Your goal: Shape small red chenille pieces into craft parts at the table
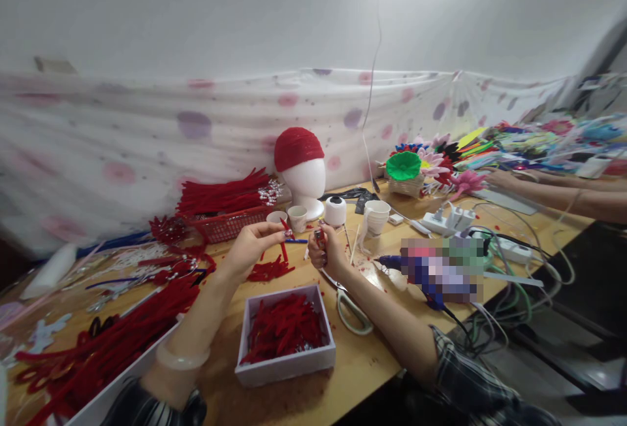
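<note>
My left hand [267, 238] pinches a short red chenille stem piece [285, 225] between thumb and fingertips. To its right, my right hand [330, 253] is wrapped around a small lighter [320, 238], upright, with its metal top showing above the fist. The two hands are apart over the table. Below them stands a white box [285, 372] filled with short red chenille pieces [287, 325]. A small pile of red chenille pieces [268, 270] lies on the table behind the box. Scissors [353, 313] with pale handles lie under my right forearm.
A foam head [307, 184] with a red cap stands behind paper cups [377, 218]. A red basket [228, 225] holds long red stems. Right are a glue gun [392, 261], power strips [441, 220] and cables. Another person's arms [548, 194] reach in at far right.
</note>
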A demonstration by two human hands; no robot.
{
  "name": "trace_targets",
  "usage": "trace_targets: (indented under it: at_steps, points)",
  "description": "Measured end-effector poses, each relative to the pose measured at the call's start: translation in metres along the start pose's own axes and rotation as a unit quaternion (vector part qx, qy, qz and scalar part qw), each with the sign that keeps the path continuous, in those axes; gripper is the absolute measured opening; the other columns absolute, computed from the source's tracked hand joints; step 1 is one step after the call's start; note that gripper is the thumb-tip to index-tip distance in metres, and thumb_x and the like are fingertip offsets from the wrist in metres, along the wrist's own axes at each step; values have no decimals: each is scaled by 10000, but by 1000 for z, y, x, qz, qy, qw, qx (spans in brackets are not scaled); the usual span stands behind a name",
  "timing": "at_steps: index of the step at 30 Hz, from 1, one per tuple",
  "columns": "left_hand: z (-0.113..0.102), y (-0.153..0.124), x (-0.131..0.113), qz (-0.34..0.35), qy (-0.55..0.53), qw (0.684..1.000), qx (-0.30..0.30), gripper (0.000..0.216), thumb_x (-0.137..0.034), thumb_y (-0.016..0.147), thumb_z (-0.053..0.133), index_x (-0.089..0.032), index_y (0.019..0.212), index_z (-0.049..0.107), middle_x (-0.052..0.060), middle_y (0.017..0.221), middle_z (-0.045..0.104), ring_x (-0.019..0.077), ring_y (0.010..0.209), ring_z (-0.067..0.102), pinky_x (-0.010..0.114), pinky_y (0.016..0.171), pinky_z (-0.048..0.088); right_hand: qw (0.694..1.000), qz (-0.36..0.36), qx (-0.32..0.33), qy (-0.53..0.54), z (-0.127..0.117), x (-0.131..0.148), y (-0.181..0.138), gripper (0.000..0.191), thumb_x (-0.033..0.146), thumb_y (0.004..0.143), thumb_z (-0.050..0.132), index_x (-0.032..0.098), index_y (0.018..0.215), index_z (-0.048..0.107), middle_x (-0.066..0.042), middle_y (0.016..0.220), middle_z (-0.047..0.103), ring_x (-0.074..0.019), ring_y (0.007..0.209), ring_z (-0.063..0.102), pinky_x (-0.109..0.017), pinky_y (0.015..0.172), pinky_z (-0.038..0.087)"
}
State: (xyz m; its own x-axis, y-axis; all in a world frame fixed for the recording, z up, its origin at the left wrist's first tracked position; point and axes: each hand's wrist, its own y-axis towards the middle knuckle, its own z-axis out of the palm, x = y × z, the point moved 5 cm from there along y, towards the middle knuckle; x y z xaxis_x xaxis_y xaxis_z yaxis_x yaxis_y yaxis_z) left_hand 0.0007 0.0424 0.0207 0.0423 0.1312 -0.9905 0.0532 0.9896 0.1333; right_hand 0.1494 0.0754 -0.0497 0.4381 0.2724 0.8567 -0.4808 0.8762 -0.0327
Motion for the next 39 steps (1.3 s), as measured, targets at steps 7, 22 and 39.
trace_targets:
  at_steps: [7, 22, 39]
  points:
    - [14, -28, 4, -136, 289, 894, 315, 299, -278, 571, 789, -159, 845, 770, -3, 590, 693, 113, 523, 561, 207, 519, 385, 1000, -12, -1, 13, -6, 1, 3, 461, 587, 758, 463, 208, 508, 384, 103, 366, 205, -47, 339, 83, -186, 328, 62]
    - [-14, -1, -14, 85, 114, 986, -86, 451, -537, 494, 821, -141, 675, 703, 65, 685, 733, 167, 611, 643, 252, 599, 490, 983, -160, 39, -81, 10, 3, -4, 344, 478, 706, 720, 149, 744, 625, 114, 433, 248, -51, 398, 154, -240, 424, 98]
    - [-19, 2, -12, 124, 130, 974, -138, 353, -454, 745, 666, -140, 877, 757, 9, 444, 619, 193, 625, 667, 268, 663, 511, 983, -148, 30, -109, 8, -3, -2, 344, 444, 727, 737, 159, 672, 553, 98, 516, 225, -56, 462, 149, -265, 482, 98]
